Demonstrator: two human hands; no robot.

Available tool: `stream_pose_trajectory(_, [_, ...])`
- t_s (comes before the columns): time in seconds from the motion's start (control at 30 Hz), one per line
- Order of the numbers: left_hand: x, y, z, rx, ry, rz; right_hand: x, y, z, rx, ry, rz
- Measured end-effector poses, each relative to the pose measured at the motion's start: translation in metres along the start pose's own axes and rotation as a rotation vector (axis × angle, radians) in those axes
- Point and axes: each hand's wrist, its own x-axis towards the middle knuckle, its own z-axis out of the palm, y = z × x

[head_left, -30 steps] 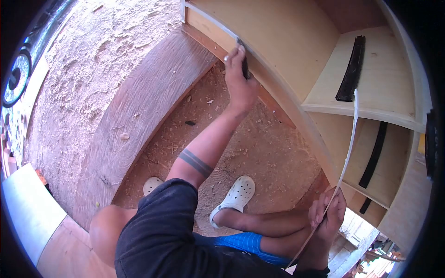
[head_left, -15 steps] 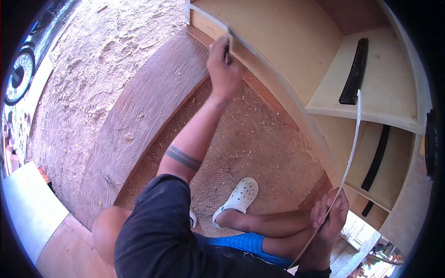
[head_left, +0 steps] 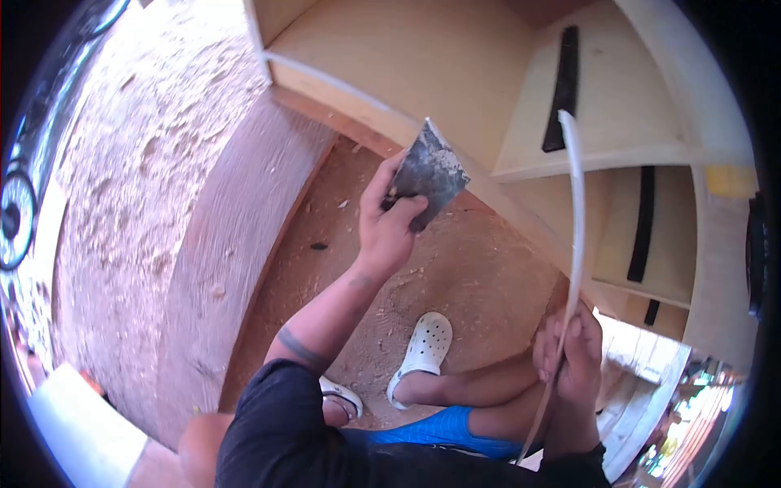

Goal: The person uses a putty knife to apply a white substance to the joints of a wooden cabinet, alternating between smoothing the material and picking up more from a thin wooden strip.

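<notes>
My left hand (head_left: 389,232) is closed on a flat, dark metal blade (head_left: 431,175) with pale residue on its upper part. The blade is held face-on to the camera, in front of the lower front edge of a wooden cabinet (head_left: 407,122). In my right hand (head_left: 572,350), fingers wrapped round it, is a long thin strip (head_left: 577,236). Its white upper end rises in front of the cabinet's compartments, and its lower end runs down past my forearm. A white band shows along part of the cabinet edge (head_left: 325,80).
Black strips (head_left: 563,89) lie inside the cabinet compartments. A curved wooden board (head_left: 220,236) rests on the dusty ground (head_left: 138,187) at the left. Two white clogs (head_left: 426,346) are on my feet below. Part of a wheel (head_left: 15,218) shows at the far left.
My left hand has come down off the cabinet edge and turned, so the blade's flat face now shows. The view has shifted; my right hand still grips the strip.
</notes>
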Motion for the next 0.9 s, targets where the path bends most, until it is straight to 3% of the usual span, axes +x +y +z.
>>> stream_pose_trajectory(0.07, [-0.011, 0.016, 0.007, -0.006, -0.069, 0.054, 0.001, -0.001, 0.004, -0.024, -0.055, -0.032])
stream_pose_trajectory(0.17, [-0.018, 0.041, 0.022, 0.625, -0.228, 0.865, 0.003, -0.005, 0.015, -0.046, -0.051, 0.02])
stream_pose_trajectory(0.3, [-0.039, 0.057, 0.045, 0.863, -0.196, 1.243, 0.005, -0.004, 0.034, -0.043, -0.105, 0.031])
stream_pose_trajectory(0.43, [-0.035, 0.03, 0.028, 0.905, -0.243, 1.252, 0.003, -0.002, 0.054, 0.022, -0.212, -0.001])
stream_pose_trajectory(0.53, [-0.035, 0.025, -0.003, 1.102, -0.335, 0.999, 0.007, 0.001, 0.06, 0.085, -0.181, -0.054])
stream_pose_trajectory(0.6, [-0.033, 0.037, -0.021, 0.988, -0.322, 0.801, 0.01, -0.006, 0.067, 0.053, -0.184, -0.097])
stream_pose_trajectory(0.7, [-0.026, 0.123, -0.025, 0.918, -0.251, 0.775, 0.009, -0.012, 0.075, -0.234, -0.103, -0.063])
stream_pose_trajectory(0.83, [-0.03, 0.206, -0.01, 1.128, -0.519, 0.619, 0.017, -0.008, 0.091, -0.377, -0.085, -0.083])
stream_pose_trajectory(0.9, [-0.031, 0.216, -0.005, 1.196, -0.515, 0.56, 0.02, -0.012, 0.095, -0.441, -0.1, -0.09])
